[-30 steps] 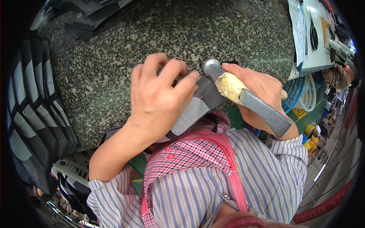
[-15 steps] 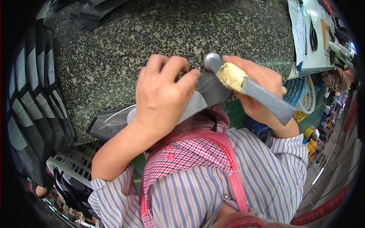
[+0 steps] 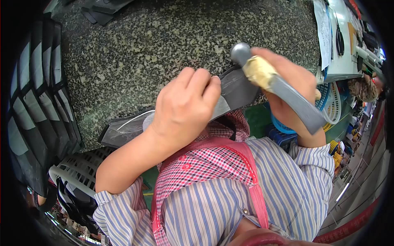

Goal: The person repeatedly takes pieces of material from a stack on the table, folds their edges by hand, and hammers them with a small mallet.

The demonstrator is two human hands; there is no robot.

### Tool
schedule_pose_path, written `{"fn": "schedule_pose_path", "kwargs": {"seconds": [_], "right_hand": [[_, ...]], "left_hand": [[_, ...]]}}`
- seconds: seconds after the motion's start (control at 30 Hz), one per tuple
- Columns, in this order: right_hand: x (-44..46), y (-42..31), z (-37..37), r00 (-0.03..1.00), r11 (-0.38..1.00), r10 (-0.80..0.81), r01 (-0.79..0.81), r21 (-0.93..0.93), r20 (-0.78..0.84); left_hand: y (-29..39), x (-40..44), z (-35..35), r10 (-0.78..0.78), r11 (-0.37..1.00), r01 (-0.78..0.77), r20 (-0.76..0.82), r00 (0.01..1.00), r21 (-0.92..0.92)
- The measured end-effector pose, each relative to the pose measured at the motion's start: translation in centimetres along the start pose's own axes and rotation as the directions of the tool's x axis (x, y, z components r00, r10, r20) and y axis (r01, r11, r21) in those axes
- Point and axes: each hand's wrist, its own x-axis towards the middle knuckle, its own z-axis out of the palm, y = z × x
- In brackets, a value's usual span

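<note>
A long dark grey piece of sheet material (image 3: 242, 88) with lighter grey patches lies along the front edge of the speckled stone table. My left hand (image 3: 184, 104) is closed over its middle, fingers curled at the far edge; the fingertips are partly hidden. In my right hand (image 3: 293, 78) is a hammer (image 3: 293, 96) with a round metal face, a flat tapering tail and yellow wrapping around the middle of its head. The hammer's round face is just above the right end of the piece, and most of the handle is hidden by my fingers.
Stacked dark pieces with grey patches (image 3: 35, 102) stand at the table's left edge, above a white basket (image 3: 69, 170). More dark pieces (image 3: 98, 14) lie at the far left. At right are papers (image 3: 323, 37), a white table (image 3: 344, 61) and blue and white baskets (image 3: 333, 102).
My right hand and the hammer have moved up and to the right. My left fingers have drawn closer together, and the hand has moved slightly right along with the dark piece.
</note>
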Motion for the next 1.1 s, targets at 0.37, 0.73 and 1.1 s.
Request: {"fn": "schedule_pose_path", "kwargs": {"seconds": [0.37,0.73,1.1], "right_hand": [[-0.8,-0.3,1.0,0.995,0.994,0.048,-0.056,0.091,0.085],[0.7,1.2,-1.5,0.980,0.992,0.104,-0.115,0.056,0.168],[-0.9,2.1,0.8,0.997,0.996,0.050,-0.054,0.073,0.051]], "left_hand": [[-1.3,-0.8,-1.0,-0.113,0.964,0.123,0.055,0.992,-0.236],[0.2,2.8,1.0,0.065,0.996,-0.065,-0.004,0.998,0.065],[-1.0,1.9,-0.6,-0.205,0.940,0.215,0.064,0.977,-0.265]]}}
